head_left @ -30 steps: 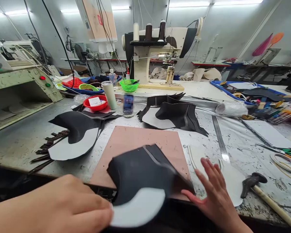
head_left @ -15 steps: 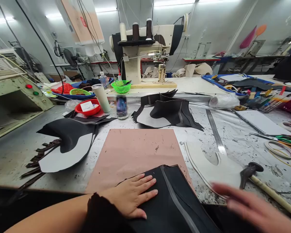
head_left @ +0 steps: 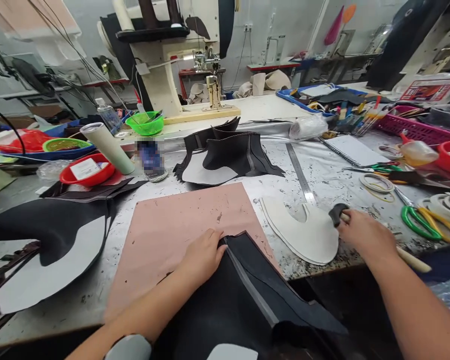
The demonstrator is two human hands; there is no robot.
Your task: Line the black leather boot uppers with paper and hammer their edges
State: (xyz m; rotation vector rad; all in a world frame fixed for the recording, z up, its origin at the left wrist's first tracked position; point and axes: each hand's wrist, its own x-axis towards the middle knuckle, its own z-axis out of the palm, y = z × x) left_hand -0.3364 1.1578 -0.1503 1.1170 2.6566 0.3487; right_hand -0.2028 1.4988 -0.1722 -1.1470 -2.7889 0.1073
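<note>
A black leather piece (head_left: 210, 315) with a grey tape strip along its seam hangs over the table's front edge. Its far end rests on a pink board (head_left: 172, 230). My left hand (head_left: 204, 257) is closed on the leather's upper edge, thumb and fingers pinching it at the top of the strip. To the right, my right hand (head_left: 367, 240) is wrapped round the wooden handle of a hammer (head_left: 338, 215), near its dark head. Beside the hammer head lie white curved pieces (head_left: 311, 240), stacked, with a steel ruler (head_left: 298, 170) touching their far side.
Black leather stacks with white curved patches lie at left (head_left: 71, 220) and behind the board (head_left: 230, 155). A sewing machine (head_left: 157, 75) stands at the back. Green-and-yellow-handled scissors (head_left: 422, 222) and a spiral notebook (head_left: 356, 150) are on the right; a red bowl (head_left: 65, 175) and tumbler (head_left: 108, 147) on the left.
My left hand has gone from lying flat on the leather to pinching its upper edge. My right hand has taken hold of the hammer. The view has turned right.
</note>
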